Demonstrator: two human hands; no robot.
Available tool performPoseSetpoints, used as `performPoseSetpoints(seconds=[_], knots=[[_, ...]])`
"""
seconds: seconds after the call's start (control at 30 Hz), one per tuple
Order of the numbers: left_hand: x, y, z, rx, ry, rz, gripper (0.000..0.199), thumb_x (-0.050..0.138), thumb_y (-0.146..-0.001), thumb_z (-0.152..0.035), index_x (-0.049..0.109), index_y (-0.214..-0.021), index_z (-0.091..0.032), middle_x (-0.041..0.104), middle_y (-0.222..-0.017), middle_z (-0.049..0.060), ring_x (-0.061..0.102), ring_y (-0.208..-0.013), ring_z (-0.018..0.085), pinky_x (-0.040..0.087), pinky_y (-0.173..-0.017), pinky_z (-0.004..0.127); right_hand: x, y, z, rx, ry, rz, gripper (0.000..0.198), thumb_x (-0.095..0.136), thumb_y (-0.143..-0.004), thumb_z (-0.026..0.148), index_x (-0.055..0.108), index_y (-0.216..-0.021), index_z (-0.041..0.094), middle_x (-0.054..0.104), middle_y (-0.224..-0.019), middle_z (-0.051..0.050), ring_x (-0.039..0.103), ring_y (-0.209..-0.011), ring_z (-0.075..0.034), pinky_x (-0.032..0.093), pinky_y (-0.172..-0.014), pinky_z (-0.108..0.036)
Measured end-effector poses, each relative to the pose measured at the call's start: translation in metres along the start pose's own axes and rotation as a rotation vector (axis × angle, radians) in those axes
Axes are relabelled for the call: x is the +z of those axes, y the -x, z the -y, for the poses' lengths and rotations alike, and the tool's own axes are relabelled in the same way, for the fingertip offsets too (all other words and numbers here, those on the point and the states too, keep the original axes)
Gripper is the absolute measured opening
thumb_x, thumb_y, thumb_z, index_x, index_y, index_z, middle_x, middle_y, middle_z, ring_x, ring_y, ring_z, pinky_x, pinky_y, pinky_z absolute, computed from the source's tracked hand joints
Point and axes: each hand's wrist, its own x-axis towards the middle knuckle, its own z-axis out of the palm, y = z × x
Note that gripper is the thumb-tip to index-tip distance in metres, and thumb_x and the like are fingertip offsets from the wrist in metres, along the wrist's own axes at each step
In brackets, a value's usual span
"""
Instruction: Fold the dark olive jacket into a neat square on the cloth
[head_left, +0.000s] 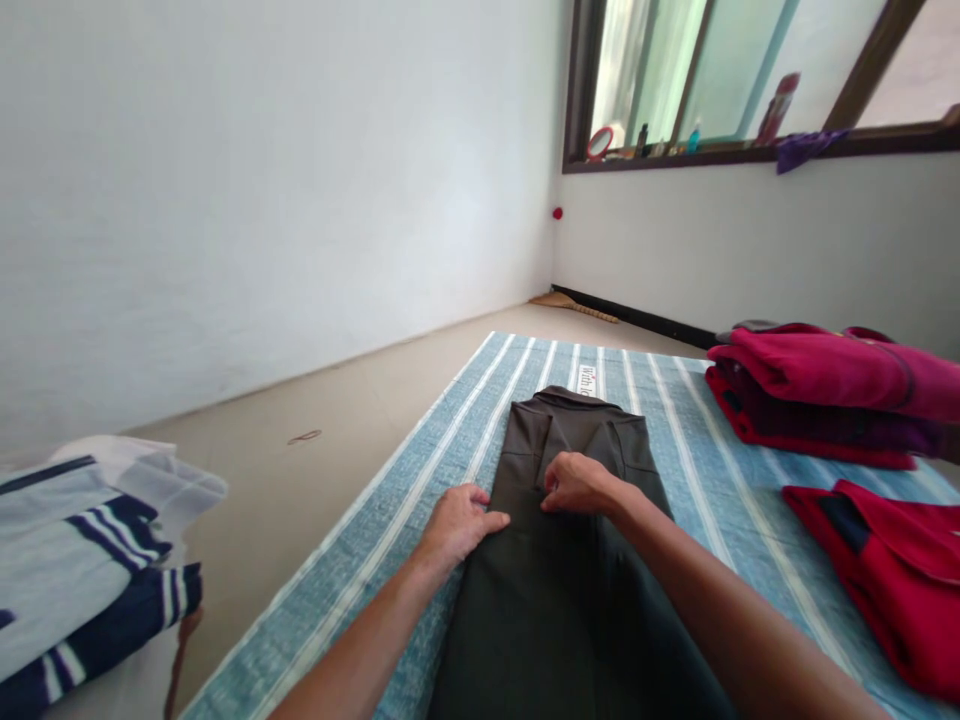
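A dark grey collared shirt (525, 620) lies lengthwise in front of me, its sides turned in and its collar at the far end. My left hand (461, 518) rests at its left edge, thumb on the cloth and apart from the fingers. Over the middle of the shirt, below the collar, my right hand (576, 482) is closed in a pinch on the fabric, with creases running up from it. The near end of the shirt runs out of the bottom of the view. Beneath it is a blue cloth with white stripes (390, 510).
Folded red and maroon clothes (840, 370) are stacked at the right, with another red garment (900, 580) nearer. Grey and navy striped clothing (82, 560) lies at the left. A broom (574, 303) is on the floor by the far corner. A window (712, 80) is above.
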Motion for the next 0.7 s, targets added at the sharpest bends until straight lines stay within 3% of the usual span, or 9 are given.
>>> performPoseSetpoints(seconds=[0.1, 0.3, 0.5, 0.57, 0.7], knots=[[0.003, -0.001, 0.001, 0.004, 0.05, 0.01, 0.028, 0.071, -0.052, -0.033, 0.058, -0.071, -0.016, 0.053, -0.053, -0.005, 0.054, -0.057, 0.017, 0.036, -0.053, 0.026, -0.002, -0.004, -0.005, -0.026, -0.118, 0.03, 0.002, 0.068, -0.059, 0.016, 0.067, -0.061, 0.015, 0.055, -0.053, 0.002, 0.052, -0.056, -0.012, 0.034, -0.049, -0.021], [0.002, 0.002, -0.003, 0.014, 0.199, 0.038, 0.018, 0.067, -0.055, -0.028, 0.053, -0.055, -0.017, 0.049, -0.053, -0.006, 0.045, -0.056, 0.012, 0.03, -0.053, 0.024, 0.002, -0.009, -0.016, -0.134, -0.433, 0.046, 0.007, 0.064, -0.064, 0.021, 0.063, -0.068, 0.015, 0.056, -0.059, 0.004, 0.048, -0.056, -0.009, 0.034, -0.05, -0.018], [-0.003, 0.005, -0.005, -0.046, 0.444, 0.178, 0.021, 0.069, -0.055, -0.029, 0.052, -0.058, -0.017, 0.052, -0.054, -0.005, 0.05, -0.054, 0.013, 0.034, -0.052, 0.024, 0.003, -0.006, -0.018, -0.165, -0.65, 0.077, 0.008, 0.063, -0.062, 0.022, 0.061, -0.062, 0.014, 0.064, -0.084, -0.002, 0.054, -0.076, -0.012, 0.038, -0.063, -0.019], [-0.004, 0.006, -0.005, -0.067, 0.53, 0.217, 0.023, 0.07, -0.054, -0.029, 0.052, -0.06, -0.017, 0.054, -0.056, -0.004, 0.054, -0.055, 0.014, 0.038, -0.053, 0.024, 0.004, -0.006, -0.019, -0.145, -0.695, 0.11, 0.013, 0.062, -0.065, 0.027, 0.061, -0.063, 0.015, 0.062, -0.075, -0.001, 0.051, -0.067, -0.01, 0.036, -0.057, -0.019], [0.0, 0.006, -0.005, -0.103, 0.69, 0.263, 0.025, 0.072, -0.052, -0.027, 0.053, -0.065, -0.018, 0.058, -0.06, -0.003, 0.058, -0.059, 0.015, 0.042, -0.057, 0.025, 0.008, -0.015, -0.023, -0.051, -0.738, 0.142, 0.019, 0.058, -0.07, 0.033, 0.061, -0.068, 0.015, 0.042, -0.048, 0.006, 0.033, -0.044, -0.007, 0.022, -0.041, -0.019]])
